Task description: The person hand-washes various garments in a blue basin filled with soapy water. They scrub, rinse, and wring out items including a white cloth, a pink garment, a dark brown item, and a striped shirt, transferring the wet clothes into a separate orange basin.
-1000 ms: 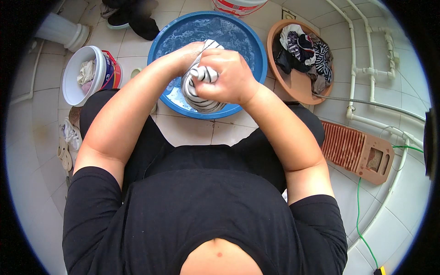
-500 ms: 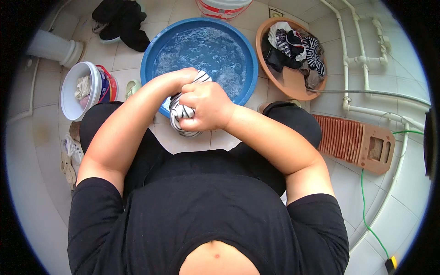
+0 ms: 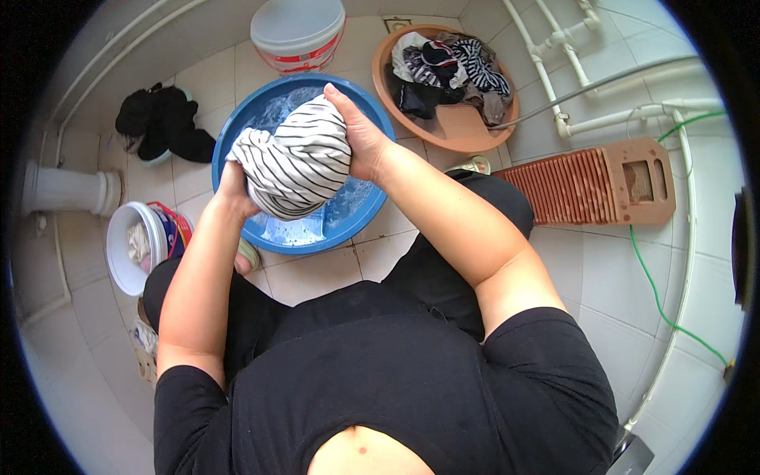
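A white cloth garment with black stripes (image 3: 297, 162) is bunched into a loose bundle between my two hands. My left hand (image 3: 233, 190) grips its lower left side, fingers mostly hidden behind the cloth. On the right side my right hand (image 3: 362, 138) holds it, thumb pointing up along the edge and fingers tucked behind. The bundle is held over a round blue basin (image 3: 364, 226) of sudsy water and covers much of the basin's middle. A pale blue ribbed washboard part (image 3: 297, 229) shows at the basin's near side.
An orange-brown basin (image 3: 475, 141) holds several dark and patterned clothes at the far right. A brown washboard (image 3: 590, 184) lies by my right knee. White buckets stand at the back (image 3: 297, 28) and left (image 3: 127, 253). Black clothes (image 3: 166, 123) lie at far left; pipes (image 3: 609, 123) run along the right wall.
The striped garment was tightly twisted between my closed fists. Now it is loosened into a wider bundle, my hands are farther apart, and the view has turned left.
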Tool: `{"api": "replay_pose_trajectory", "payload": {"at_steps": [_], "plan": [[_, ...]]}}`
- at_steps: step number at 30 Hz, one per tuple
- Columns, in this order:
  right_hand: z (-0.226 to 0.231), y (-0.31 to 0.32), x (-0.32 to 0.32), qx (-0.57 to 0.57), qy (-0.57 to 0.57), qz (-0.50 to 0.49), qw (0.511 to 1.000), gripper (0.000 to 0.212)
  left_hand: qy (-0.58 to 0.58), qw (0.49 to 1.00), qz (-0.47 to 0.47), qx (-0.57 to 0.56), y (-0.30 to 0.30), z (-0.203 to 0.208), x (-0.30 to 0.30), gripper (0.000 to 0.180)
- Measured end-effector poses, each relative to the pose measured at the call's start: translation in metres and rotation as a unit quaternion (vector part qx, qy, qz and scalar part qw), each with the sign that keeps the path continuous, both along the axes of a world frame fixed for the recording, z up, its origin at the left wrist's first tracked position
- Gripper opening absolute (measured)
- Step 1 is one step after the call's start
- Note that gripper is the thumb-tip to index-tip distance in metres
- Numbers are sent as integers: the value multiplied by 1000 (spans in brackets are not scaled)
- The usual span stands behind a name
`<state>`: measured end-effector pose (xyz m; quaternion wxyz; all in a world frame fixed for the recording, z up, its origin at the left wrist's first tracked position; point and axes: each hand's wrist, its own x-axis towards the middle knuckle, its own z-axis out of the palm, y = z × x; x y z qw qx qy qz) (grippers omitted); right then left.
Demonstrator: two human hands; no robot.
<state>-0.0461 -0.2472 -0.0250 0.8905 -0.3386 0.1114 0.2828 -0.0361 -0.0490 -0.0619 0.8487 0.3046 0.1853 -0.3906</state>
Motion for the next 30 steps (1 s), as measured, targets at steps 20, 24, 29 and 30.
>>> {"api": "replay_pose_trajectory", "payload": {"at_steps": [20, 24, 29, 30], "plan": [[-92, -127, 46, 30, 126, -367, 921, 37, -49, 969, 8, 243, -25, 6, 7, 50], [-40, -156, 46, 15, 140, -488, 861, 45, -53, 976, -22, 210, -14, 8, 7, 37], [-80, -220, 68, 24, 30, -558, 829, 38, -98, 969, -48, 222, -13, 20, 3, 35], [-71, -214, 65, 12, 22, -588, 809, 36, -100, 968, -44, 227, -9, 21, 2, 35]]}}
